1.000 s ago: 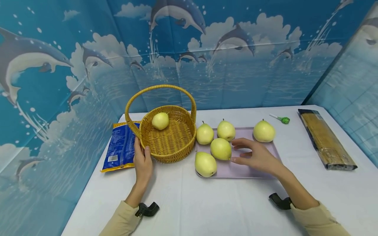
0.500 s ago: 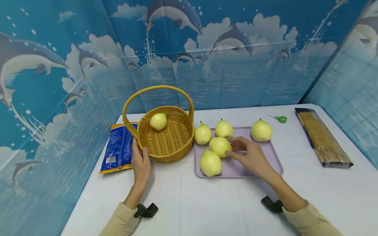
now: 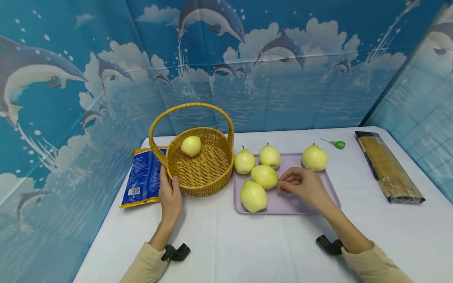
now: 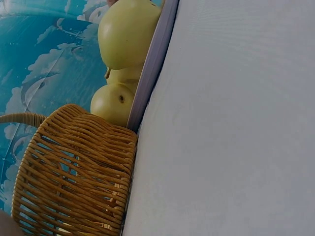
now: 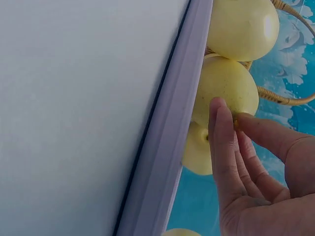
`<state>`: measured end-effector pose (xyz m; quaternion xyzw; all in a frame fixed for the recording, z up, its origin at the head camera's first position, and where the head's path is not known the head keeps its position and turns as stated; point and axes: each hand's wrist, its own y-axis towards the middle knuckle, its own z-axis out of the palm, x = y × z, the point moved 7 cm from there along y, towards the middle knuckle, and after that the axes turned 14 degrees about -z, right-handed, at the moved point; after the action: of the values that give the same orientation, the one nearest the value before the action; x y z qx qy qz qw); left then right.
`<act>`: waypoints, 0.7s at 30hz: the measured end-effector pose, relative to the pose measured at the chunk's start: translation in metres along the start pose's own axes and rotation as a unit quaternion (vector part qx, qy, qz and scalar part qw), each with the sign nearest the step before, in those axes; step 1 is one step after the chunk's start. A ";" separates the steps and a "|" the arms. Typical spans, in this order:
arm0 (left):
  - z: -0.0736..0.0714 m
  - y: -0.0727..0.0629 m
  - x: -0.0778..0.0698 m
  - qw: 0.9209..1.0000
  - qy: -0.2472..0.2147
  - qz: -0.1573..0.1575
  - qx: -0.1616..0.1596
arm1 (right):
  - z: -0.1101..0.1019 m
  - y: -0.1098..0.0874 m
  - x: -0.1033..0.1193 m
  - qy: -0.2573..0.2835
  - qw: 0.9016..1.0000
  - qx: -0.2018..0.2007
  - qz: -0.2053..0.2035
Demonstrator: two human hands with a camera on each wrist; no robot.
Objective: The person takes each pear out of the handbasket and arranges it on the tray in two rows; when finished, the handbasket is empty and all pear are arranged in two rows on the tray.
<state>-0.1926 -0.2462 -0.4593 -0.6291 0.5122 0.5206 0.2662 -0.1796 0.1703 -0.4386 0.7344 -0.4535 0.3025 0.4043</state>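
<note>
My left hand [image 3: 170, 198] rests against the left front side of a yellow wicker basket [image 3: 198, 188], its thumb and fingers lying along the outer wall. Inside the basket sits one pear [image 3: 191, 146]. Over a lilac tray [image 3: 293, 208], my right hand [image 3: 306, 186] reaches to the right end of the middle pear [image 3: 263, 177]. In the right wrist view, its thumb and fingertips pinch a small stem-like tip on that pear [image 5: 224, 83]. Another pear [image 3: 253, 196] lies in front, two pears [image 3: 270, 156] stand behind, and one pear [image 3: 314, 158] stands at the tray's back right.
A blue and yellow packet [image 3: 143, 177] lies left of the basket, partly behind it. Behind the tray is a green lollipop [image 3: 339, 144]. A long flat brown package [image 3: 389, 167] lies at the right. A dolphin-print curtain [image 3: 247, 98] stands behind the white table [image 3: 219, 243].
My right fingers have closed from a wide spread to a pinch at the middle pear's end. The front pear has shifted right and the middle pear has turned. My left hand stays at the basket.
</note>
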 end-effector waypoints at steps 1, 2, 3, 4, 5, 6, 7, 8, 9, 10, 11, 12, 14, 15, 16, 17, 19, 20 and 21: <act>0.000 0.000 0.000 1.000 0.000 0.000 0.001 | -0.001 0.000 0.000 -0.002 1.000 0.002 -0.001; 0.000 0.000 0.000 1.000 0.000 0.000 0.000 | -0.002 0.000 0.000 -0.007 1.000 0.005 -0.002; 0.000 0.000 0.000 1.000 0.001 -0.001 0.000 | -0.004 0.000 0.000 -0.010 1.000 0.007 -0.001; 0.000 0.000 0.000 1.000 0.001 -0.001 -0.001 | -0.006 0.000 -0.001 -0.019 1.000 0.011 0.001; 0.000 0.001 0.000 1.000 0.001 -0.001 -0.002 | -0.008 0.000 -0.001 -0.030 0.999 0.015 0.003; 0.000 0.001 0.000 1.000 0.001 -0.001 -0.002 | -0.011 0.001 -0.001 -0.040 0.999 0.019 0.006; -0.001 0.001 0.000 1.000 0.000 0.001 -0.003 | -0.015 0.001 -0.002 -0.054 0.998 0.024 0.009; -0.001 0.001 0.000 1.000 0.000 0.001 -0.003 | -0.019 0.001 -0.003 -0.069 0.997 0.029 0.011; -0.001 0.002 0.000 1.000 -0.001 0.002 -0.003 | -0.024 0.001 -0.004 -0.084 0.996 0.033 0.014; -0.001 0.002 0.000 1.000 -0.001 0.003 -0.003 | -0.028 0.001 -0.005 -0.095 0.995 0.038 0.017; -0.001 0.002 0.000 1.000 -0.001 0.003 -0.002 | -0.031 0.001 -0.007 -0.093 0.994 0.042 0.022; 0.000 0.002 0.001 1.000 -0.001 0.004 -0.002 | -0.035 0.001 -0.010 -0.090 0.995 0.044 0.028; 0.000 0.002 0.001 1.000 0.001 0.002 -0.002 | -0.040 0.000 -0.015 -0.076 0.995 0.042 0.040; 0.000 0.002 0.002 1.000 0.002 0.001 -0.002 | -0.042 -0.001 -0.019 -0.062 0.996 0.038 0.047; 0.000 0.002 0.002 1.000 0.003 0.000 -0.001 | -0.043 -0.002 -0.021 -0.045 0.997 0.031 0.053; 0.000 0.001 0.002 1.000 0.005 -0.001 -0.001 | -0.044 -0.002 -0.024 -0.032 0.998 0.025 0.057; 0.000 0.001 0.002 1.000 0.007 -0.004 -0.001 | -0.044 -0.003 -0.025 -0.025 0.998 0.013 0.057; 0.000 0.001 0.001 1.000 0.008 -0.005 -0.001 | -0.044 -0.003 -0.024 -0.029 0.998 0.008 0.056; 0.000 0.001 0.001 1.000 0.009 -0.005 0.000 | -0.043 -0.003 -0.023 -0.037 0.998 0.004 0.056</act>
<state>-0.1939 -0.2466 -0.4602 -0.6365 0.5109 0.5139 0.2642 -0.1891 0.2185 -0.4368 0.7201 -0.5074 0.2988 0.3669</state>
